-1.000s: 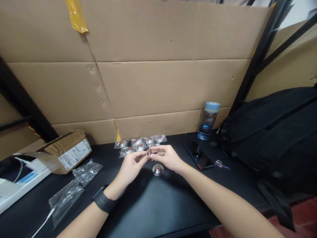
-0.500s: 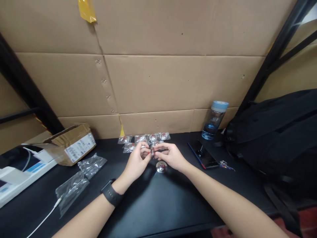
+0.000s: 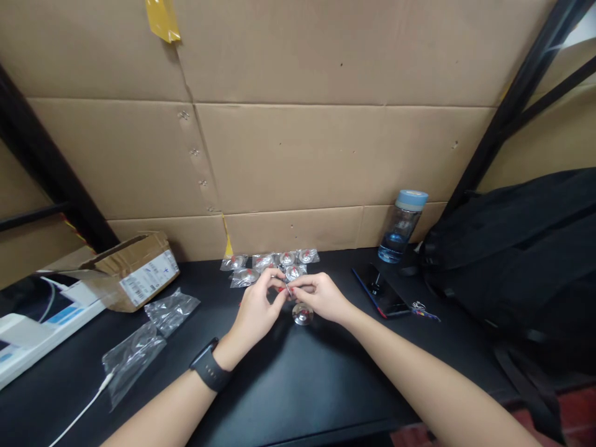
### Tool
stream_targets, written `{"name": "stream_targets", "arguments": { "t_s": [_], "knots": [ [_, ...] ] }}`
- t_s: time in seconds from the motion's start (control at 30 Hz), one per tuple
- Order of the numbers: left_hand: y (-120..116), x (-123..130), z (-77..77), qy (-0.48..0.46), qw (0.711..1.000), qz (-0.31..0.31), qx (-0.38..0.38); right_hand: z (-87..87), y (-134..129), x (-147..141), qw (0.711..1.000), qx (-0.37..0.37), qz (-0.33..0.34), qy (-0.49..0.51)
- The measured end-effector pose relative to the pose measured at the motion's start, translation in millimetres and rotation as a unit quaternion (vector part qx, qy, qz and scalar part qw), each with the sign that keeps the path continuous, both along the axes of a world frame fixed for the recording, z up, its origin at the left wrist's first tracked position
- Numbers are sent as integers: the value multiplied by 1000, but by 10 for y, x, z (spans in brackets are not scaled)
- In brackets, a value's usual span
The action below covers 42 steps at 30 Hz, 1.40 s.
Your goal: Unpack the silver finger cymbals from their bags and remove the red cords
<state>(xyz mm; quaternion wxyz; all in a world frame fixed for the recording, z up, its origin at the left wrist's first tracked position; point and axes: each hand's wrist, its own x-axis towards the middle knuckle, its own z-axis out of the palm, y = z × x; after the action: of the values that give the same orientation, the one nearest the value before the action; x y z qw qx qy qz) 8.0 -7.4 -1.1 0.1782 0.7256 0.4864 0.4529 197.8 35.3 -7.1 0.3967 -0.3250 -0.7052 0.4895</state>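
Here, left hand and right hand, fingers narrowed, pinch a thin metal piece above the bench, short of its far edge: fine two-handed adjusting, seemingly; next calls for steady fingertips.

Both hands are bare, a black watch strapped round the left wrist.

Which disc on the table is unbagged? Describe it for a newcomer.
Find the black table in front of the cardboard wall. Left of the phone, nearer the front than the clear-bagged discs, lies a shiny round metal disc. Unlike those neighbours, it has no bag.
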Motion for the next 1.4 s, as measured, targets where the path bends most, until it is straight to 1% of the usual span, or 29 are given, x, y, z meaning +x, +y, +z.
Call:
{"name": "stream_targets", "arguments": {
  "t_s": [0.1, 0.2, 0.43, 0.53, 0.6, 0.7, 0.77, 0.93, 1.13, 1.3, 1.4],
  "knots": [
    [10, -25, 23, 6, 999, 22, 22, -10, -7, -7, 1000, -15, 2, 11],
    [21, -47, 38, 9, 999, 28, 39, -15, -16, -9, 1000, -16, -12, 11],
    [51, -77, 25, 48, 998, -21, 41, -69, 0, -19, 999, 5, -31, -12],
    [56, -82, 24, 52, 997, -30, 49, -59, 10, -19, 999, 41, -30, -11],
    [49, -81, 32, 48, 997, -34, 50, -19, -1, -9, 994, 96, -42, -31],
    [37, -75, 44, 50, 997, -32, 50, 54, -42, 12, 976, 189, -59, -89],
    [35, -70, 46, 54, 997, -29, 47, 85, -73, 18, 966, 227, -58, -108],
    [31, -66, 49, 61, 996, -48, 45, 112, -109, 5, 960, 254, -59, -104],
    [-10, -67, 123, 50, 996, -71, 16, 132, -126, 1, 952, 278, -45, -117],
    [-2, -50, 131, 84, 994, -66, 6, 128, -132, 10, 943, 305, -36, -127],
    [18, -48, 107, 110, 990, -83, -5, 142, -125, 14, 943, 313, -41, -102]
  ]
}}
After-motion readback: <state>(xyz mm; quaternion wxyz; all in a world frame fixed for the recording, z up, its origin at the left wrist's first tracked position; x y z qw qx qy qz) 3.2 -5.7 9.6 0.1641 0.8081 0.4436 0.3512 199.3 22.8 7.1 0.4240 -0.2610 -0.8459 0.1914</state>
